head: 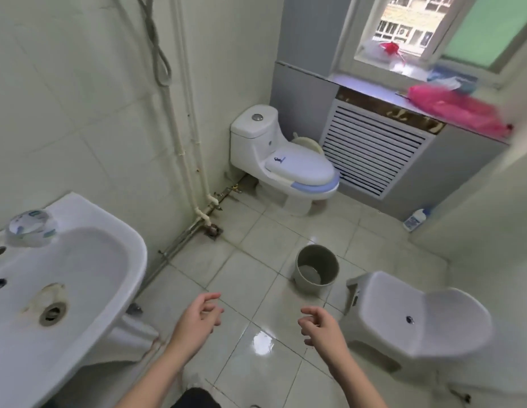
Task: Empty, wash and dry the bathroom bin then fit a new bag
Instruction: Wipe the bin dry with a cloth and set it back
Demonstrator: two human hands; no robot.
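both hands (197,315) empty above the floor, bin (316,265) interior dim

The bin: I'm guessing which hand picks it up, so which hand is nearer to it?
Right. The right hand hovers just below the bin, almost in line with it. The left hand is farther, below and off to the bin's left. Neither touches it.

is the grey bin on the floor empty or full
Empty: the round grey plastic bin stands upright on the tiled floor, its bare bottom visible, with no bag.
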